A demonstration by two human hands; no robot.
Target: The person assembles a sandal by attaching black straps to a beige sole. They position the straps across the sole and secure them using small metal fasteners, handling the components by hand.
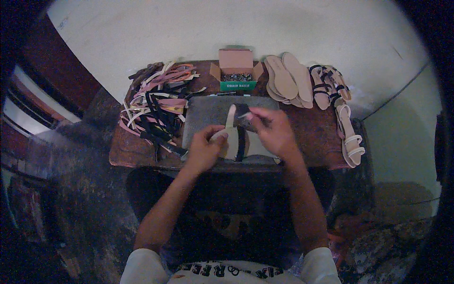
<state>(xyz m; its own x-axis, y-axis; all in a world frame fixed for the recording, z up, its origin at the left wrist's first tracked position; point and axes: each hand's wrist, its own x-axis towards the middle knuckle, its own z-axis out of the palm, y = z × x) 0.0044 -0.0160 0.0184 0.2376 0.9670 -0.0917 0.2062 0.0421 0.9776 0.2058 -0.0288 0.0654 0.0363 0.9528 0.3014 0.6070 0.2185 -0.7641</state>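
Observation:
A beige sandal piece (pixel 254 146) with a black strap (pixel 240 143) across it lies over the near part of a grey board (pixel 204 111). My left hand (pixel 207 147) is closed on its left side, thumb on top. From that side a narrow pale strip (pixel 231 116) points away from me. My right hand (pixel 274 131) is raised just above and to the right, finger and thumb pinched on a small black strip (pixel 242 111). A light sliver shows at those fingertips, too blurred to name.
On the brown table (pixel 312 137), a heap of coloured straps (pixel 158 104) lies left. An open cardboard box (pixel 238 85) of small metal nails stands at the back. Stacked beige soles (pixel 288 80), black-strapped sandals (pixel 326 85) and a white-strapped sandal (pixel 351 137) lie right. A pale wall rises behind.

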